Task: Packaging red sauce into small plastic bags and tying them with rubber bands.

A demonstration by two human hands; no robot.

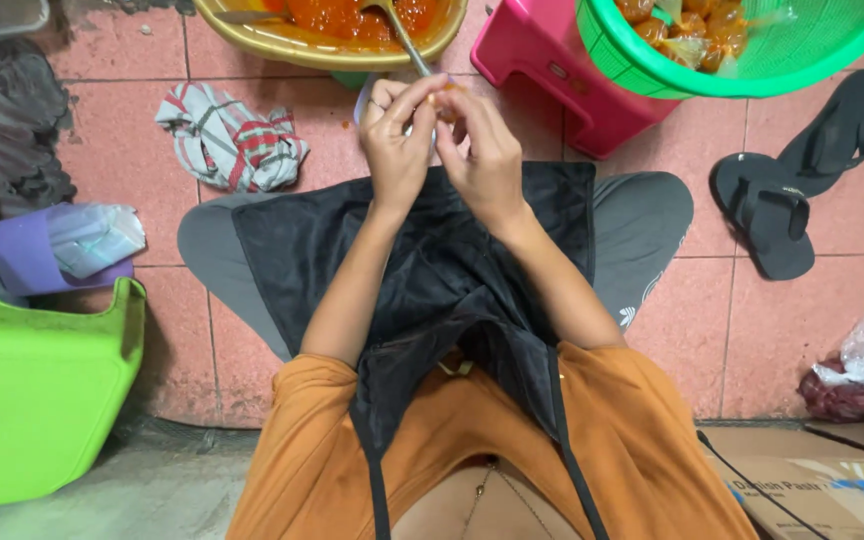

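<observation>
Nearest, across the lap: black cloth apron point(432, 270) over an orange shirt, grey trousers beneath.

Just beyond, raised over the knees: left hand point(398, 150) and right hand point(487, 150) pressed close together, fingertips of both pinched shut on a small glossy orange piece point(448, 92) held between them. Behind the left hand, a pale round rim, too covered to identify.

Judging from that pinch: best handled with fingertips alone and light pressure, since the piece looks soft and sticky and likely to squash. Better kept above the apron, so drips land on cloth rather than on the pink tiled floor point(132, 130). Wrists steady, elbows in.

To the left, near the knee: crumpled red-and-white striped rag point(232, 140), close enough for wiping sticky fingers.

Farther off: wide yellow plastic bowl point(252, 40) of red-orange paste, with a metal spoon point(407, 40) whose handle ends just beside the fingertips. Worth minding, as a nudge could tip it.

Farthest right: pink plastic stool point(542, 70) and green plastic mesh basket point(652, 70) holding wrapped brownish lumps.
</observation>
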